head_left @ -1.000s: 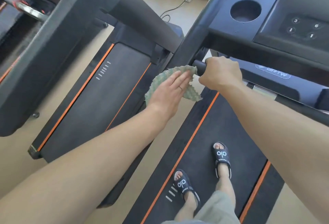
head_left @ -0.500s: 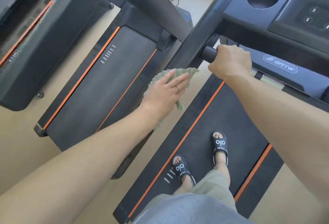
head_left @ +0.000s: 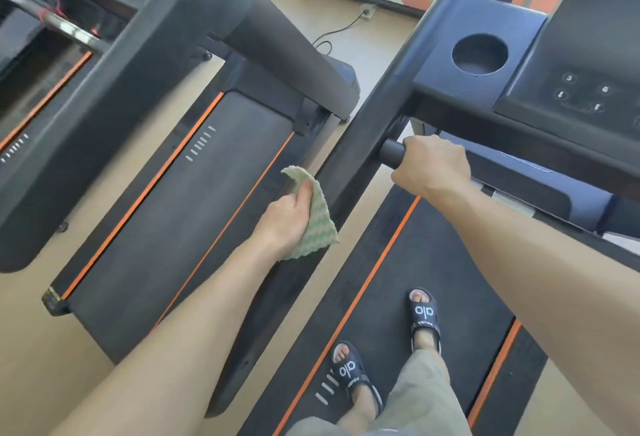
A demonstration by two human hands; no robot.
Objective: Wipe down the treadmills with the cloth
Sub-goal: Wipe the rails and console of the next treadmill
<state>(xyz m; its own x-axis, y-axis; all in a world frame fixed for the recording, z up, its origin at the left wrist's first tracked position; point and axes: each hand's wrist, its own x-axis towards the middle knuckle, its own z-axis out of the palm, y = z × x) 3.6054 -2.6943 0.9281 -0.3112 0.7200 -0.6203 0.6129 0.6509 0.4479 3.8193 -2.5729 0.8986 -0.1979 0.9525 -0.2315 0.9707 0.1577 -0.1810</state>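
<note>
Cloth (head_left: 313,213), soft and floppy, is pinched mid-fold by the left hand (head_left: 287,219) beside the treadmill post (head_left: 349,172); the right hand (head_left: 431,167) grips the handlebar (head_left: 393,153).

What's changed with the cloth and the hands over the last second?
The left hand carried the green cloth down the treadmill upright, going from flat fingers pressing it to fingers curled around it. The right hand stayed gripping the handlebar; both feet stayed on the belt.

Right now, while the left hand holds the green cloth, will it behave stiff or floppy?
Probably floppy: the green cloth folds around the left hand and its corner droops. Likely light, since few fingers carry it. Its wavy texture suggests decent grip.
</note>
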